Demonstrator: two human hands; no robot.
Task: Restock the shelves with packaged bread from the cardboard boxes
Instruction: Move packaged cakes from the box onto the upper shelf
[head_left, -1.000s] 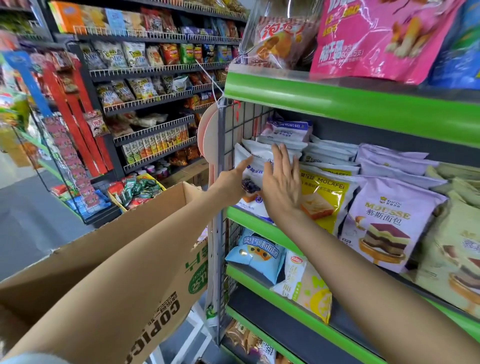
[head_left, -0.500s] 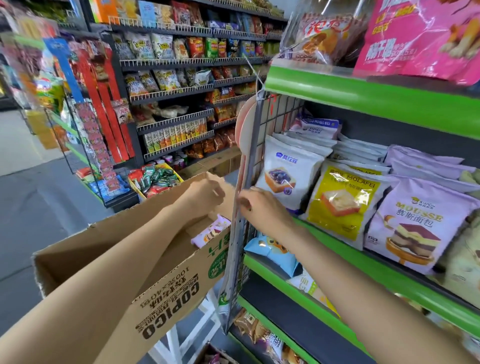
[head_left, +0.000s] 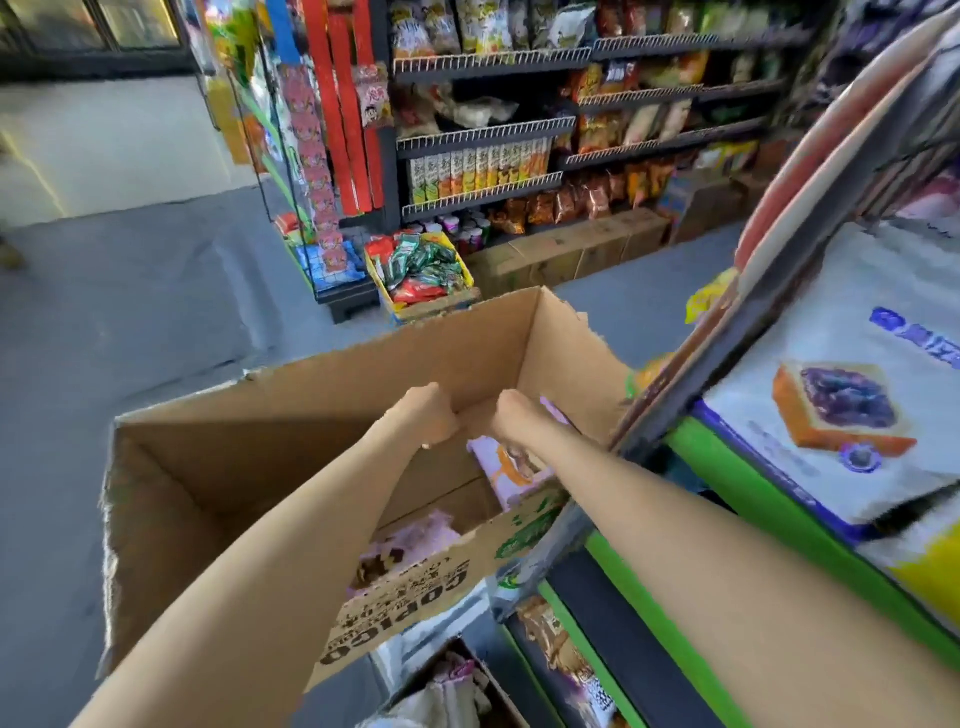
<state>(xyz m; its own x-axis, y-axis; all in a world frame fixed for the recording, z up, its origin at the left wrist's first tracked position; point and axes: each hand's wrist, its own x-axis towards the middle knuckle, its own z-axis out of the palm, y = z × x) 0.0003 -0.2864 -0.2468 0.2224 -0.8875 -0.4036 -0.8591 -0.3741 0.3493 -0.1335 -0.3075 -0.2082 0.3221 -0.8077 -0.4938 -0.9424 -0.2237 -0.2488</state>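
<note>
Now both hands reach down into the box, the left hand and right hand side by side near its far wall. The nearest bread pack (lilac, leaning in the right corner) lies just below the right hand, closer than the left. Fingers point down out of sight, so their state cannot be told; a second pack lies by the near wall.

At our 3 o'clock we see the green-edged shelf carrying a white bread packet with a blueberry toast picture. On the grey floor at 12 o'clock we see a row of closed cartons and a yellow crate of snack packets.
</note>
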